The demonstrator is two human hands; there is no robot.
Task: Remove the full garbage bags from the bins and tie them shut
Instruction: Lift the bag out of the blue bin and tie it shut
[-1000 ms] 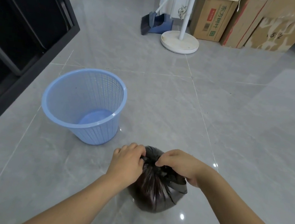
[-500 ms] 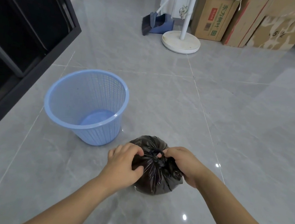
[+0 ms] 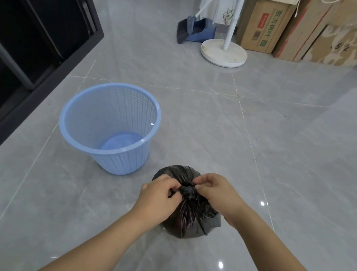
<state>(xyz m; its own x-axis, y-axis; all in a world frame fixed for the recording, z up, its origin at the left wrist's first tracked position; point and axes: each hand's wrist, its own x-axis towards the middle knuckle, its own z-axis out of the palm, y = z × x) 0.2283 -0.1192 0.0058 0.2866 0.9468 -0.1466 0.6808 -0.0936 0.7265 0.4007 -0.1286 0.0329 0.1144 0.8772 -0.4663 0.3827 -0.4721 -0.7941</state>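
Nearest to us, our two bare forearms reach forward from the bottom edge and meet over a black garbage bag (image 3: 188,220) that sits on the grey tiled floor (image 3: 291,170). Our left hand (image 3: 158,196) comes in from the left, its fingers curled and pinching the gathered plastic at the side of the knot (image 3: 186,191). Our right hand (image 3: 216,195) comes in from the right, thumb and fingertips closed on the plastic at the knot's other side. The knot is a small bunched lump at the very top of the bag, between the two hands, and pleats of plastic fan down from it over the rounded, full body. The bag stands out of the bin, on the floor, just beside it and a little nearer to us.

Beyond the bag and to its left stands a light blue plastic bin (image 3: 109,127), upright, with latticed walls; we can see its bare blue bottom through the open top. The bag and bin do not touch.

Along the left edge runs a dark cabinet (image 3: 29,29) with black frames. Farther off, near the back wall, a white round base (image 3: 223,53) carries a white pole. Just left of it lean a dark broom (image 3: 182,32) and a blue dustpan (image 3: 201,32). To the right stand several brown cardboard boxes (image 3: 263,27), one printed with red and green marks.
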